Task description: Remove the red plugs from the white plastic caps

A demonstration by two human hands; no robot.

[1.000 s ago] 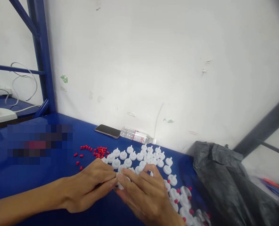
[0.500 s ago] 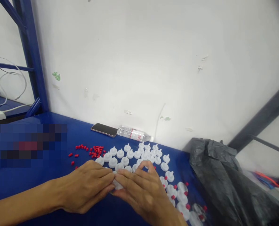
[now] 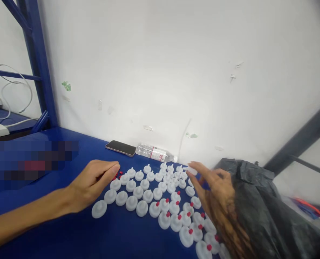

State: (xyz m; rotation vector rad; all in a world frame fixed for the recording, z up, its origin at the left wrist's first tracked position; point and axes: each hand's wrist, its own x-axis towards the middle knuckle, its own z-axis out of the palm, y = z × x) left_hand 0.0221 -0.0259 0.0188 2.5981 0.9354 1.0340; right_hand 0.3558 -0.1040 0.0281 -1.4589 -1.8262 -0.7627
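My right hand (image 3: 215, 185) is closed in a pinch on a white translucent spouted cap (image 3: 191, 170), its thin spout pointing left, above the far right of the cap group. My left hand (image 3: 91, 185) has its fingers pressed together over the red pieces; whatever is between them is hidden. Small red tubular pieces (image 3: 119, 175) peek out past its fingertips, the others covered by the hand. White round caps with upright spouts (image 3: 131, 203) stand in loose rows on the blue table. Nearer the right, several white caps carry red tips (image 3: 176, 223).
A phone (image 3: 120, 148) and a clear bottle lying on its side (image 3: 156, 153) are against the wall. A black plastic bag (image 3: 259, 201) hangs over the right side. A blue metal post (image 3: 41, 64) rises at the left. Part of the left tabletop is blurred out.
My hands, together on a white piece before, have come apart. The left moved up over the red pieces; the right moved right and up and now pinches a white cap.
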